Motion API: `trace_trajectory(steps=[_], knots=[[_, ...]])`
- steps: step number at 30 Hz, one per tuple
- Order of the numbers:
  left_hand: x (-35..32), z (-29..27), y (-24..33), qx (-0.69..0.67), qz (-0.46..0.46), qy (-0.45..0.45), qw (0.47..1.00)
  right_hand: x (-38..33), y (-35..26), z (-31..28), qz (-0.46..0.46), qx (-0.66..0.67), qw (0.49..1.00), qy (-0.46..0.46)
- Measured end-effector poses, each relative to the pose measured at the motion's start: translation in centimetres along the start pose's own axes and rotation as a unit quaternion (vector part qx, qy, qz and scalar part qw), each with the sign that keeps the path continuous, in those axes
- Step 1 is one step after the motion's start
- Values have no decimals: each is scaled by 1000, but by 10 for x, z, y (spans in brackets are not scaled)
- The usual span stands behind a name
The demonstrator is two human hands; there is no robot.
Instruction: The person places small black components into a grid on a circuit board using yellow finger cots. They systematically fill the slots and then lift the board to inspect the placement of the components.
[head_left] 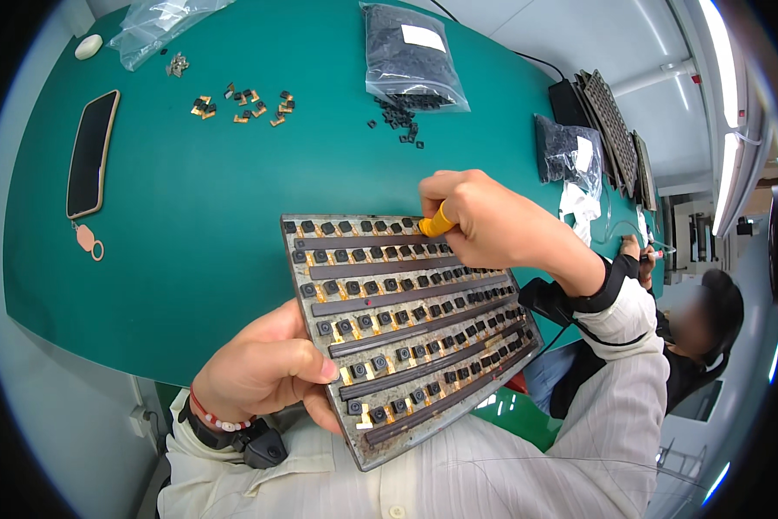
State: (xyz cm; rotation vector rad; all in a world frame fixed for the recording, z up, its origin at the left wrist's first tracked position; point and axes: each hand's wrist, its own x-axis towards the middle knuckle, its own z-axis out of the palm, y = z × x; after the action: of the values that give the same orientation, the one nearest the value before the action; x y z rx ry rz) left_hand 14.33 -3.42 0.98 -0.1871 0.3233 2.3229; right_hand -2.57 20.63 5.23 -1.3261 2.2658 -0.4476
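My left hand (268, 359) grips the left edge of a flat metal tray (341, 307), thumb on top and fingers underneath, holding it tilted over my lap by the table edge. Rows of small black camera modules (391, 285) with gold flex tails sit on the tray between dark strips. My right hand (493, 216) is closed around a yellow tool (439, 222) at the far right end of the top row. The tool's tip points at the last modules there; my fingers hide part of it, and I cannot make out its kind.
Loose gold-tailed modules (242, 108) lie on the green table (198, 182). Behind are a bag of small black parts (410, 52), spilling some out, and another bag (570, 156). A phone (93, 156) lies left. Stacked trays (609, 121) and a co-worker (700, 337) are right.
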Motion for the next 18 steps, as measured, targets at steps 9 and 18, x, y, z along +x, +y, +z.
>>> trace_trajectory(steps=[9,18], knots=[[1,3,3,30,-13,11,999,6,2,-7,-4,-5,999,-42],[2,7,3,50,-4,22,998,-10,9,-33,55,-37,998,-24]])
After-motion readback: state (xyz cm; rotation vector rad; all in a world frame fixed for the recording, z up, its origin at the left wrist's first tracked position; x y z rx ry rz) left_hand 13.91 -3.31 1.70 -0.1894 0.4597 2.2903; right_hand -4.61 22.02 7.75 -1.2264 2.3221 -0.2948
